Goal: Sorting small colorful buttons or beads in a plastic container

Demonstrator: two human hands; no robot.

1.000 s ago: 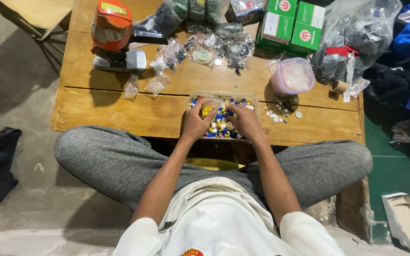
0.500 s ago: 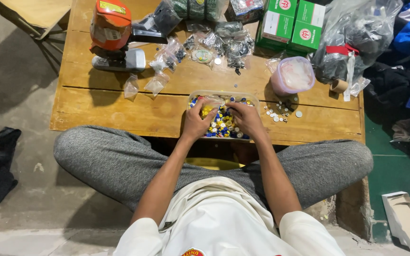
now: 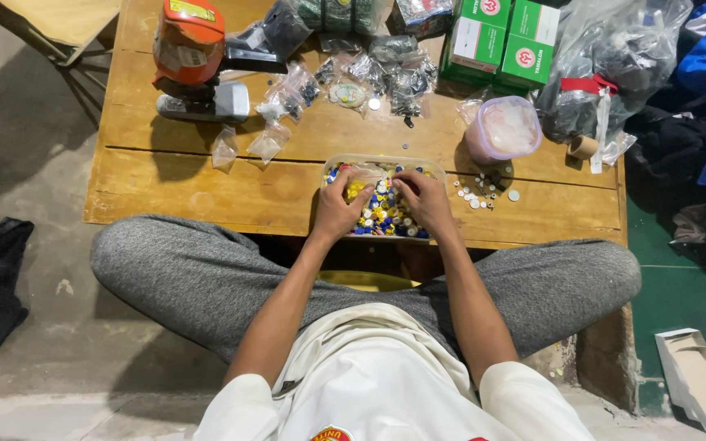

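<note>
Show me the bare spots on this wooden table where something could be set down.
Freest: the front-left boards of the table, between the small clear bags and the clear tray of coloured pieces under the left hand and right hand. The front-right corner beyond the loose white pieces is also bare. The back edge is crowded.

Both bare forearms are stretched forward toward twelve o'clock and drawn together at the wrists. The left hand (image 3: pixel 338 210) is held palm down with fingers curled, its fingertips angled toward one o'clock. The right hand (image 3: pixel 423 202) is set just beside it, palm down, fingers bent toward eleven o'clock.
</note>
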